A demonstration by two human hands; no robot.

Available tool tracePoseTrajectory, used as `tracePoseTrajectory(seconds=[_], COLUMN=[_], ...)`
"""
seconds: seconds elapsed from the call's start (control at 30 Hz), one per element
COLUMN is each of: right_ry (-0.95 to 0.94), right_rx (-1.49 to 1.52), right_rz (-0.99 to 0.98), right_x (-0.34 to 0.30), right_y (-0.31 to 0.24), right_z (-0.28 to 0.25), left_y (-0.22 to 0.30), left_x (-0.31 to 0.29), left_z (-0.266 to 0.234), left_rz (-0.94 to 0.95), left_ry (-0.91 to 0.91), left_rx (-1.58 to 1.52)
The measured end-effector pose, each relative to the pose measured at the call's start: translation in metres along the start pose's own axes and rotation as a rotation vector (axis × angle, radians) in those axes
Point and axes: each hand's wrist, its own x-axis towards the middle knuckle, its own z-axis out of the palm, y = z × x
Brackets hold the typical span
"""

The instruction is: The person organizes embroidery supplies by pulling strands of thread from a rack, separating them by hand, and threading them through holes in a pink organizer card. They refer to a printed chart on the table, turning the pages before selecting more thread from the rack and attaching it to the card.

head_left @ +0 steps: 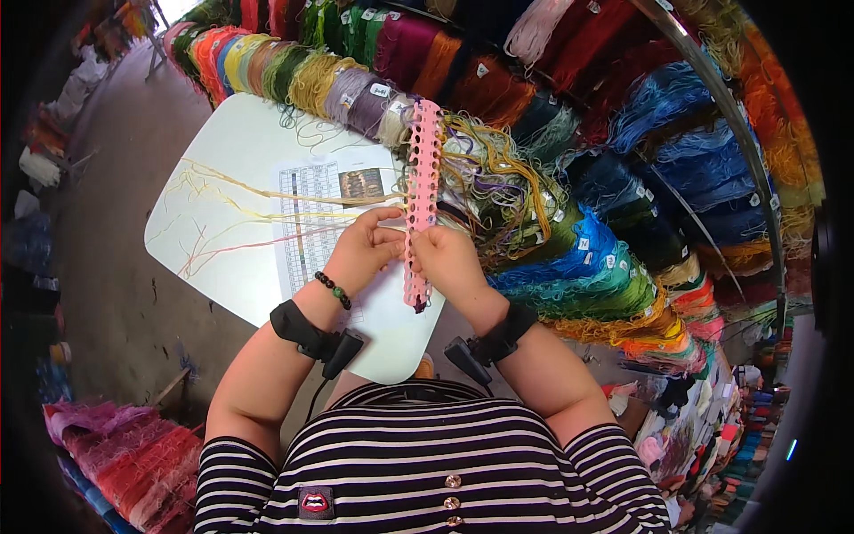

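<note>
A long pink strip (425, 169) with rows of holes along both edges stands lengthwise in front of me, over the right side of the white table. My right hand (452, 265) is closed on its lower part, thumb and fingers pinching the right edge. My left hand (363, 254) is at the strip's left edge, fingertips pinched together; what they hold is too small to make out. Yellow threads (307, 216) and a pink thread (267, 241) trail leftward from the strip and my left hand across the table. Many coloured threads (498, 169) hang off the strip's right side.
On the white table (209, 142) lies a printed sheet (298, 182) with a chart and a small picture. Hanks of coloured thread (356, 98) line the table's far edge. More hanks (676, 107) hang on metal rails to the right. Red fabric bundles (133, 463) sit at lower left.
</note>
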Motion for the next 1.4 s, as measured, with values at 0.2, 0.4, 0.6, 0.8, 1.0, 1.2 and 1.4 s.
tracePoseTrajectory(seconds=[0.2,0.4,0.6,0.8,1.0,1.2,1.4], right_ry=[-0.038,-0.053,-0.038,-0.034,-0.069,-0.178,0.016], right_rx=[0.117,0.182,0.054,0.094,0.116,0.661,0.358], right_rz=[0.054,0.021,-0.056,-0.054,-0.041,0.092,-0.038], right_x=[-0.002,-0.002,0.001,0.005,0.007,0.009,0.003], right_y=[-0.010,-0.012,-0.001,0.014,0.015,0.019,0.015], right_z=[0.002,0.005,0.005,0.004,0.003,-0.008,-0.021], left_y=[0.007,-0.006,0.004,0.031,0.021,0.007,0.002], left_x=[0.001,0.000,-0.007,-0.017,-0.013,-0.007,-0.005], left_z=[0.005,-0.006,-0.027,0.004,-0.001,0.015,0.009], left_rz=[-0.007,0.196,0.128,-0.022,0.039,0.070,0.108], left_ry=[0.066,0.145,0.272,0.109,0.013,0.011,-0.092], left_rx=[0.104,0.353,0.447,-0.299,-0.374,-0.179,0.127])
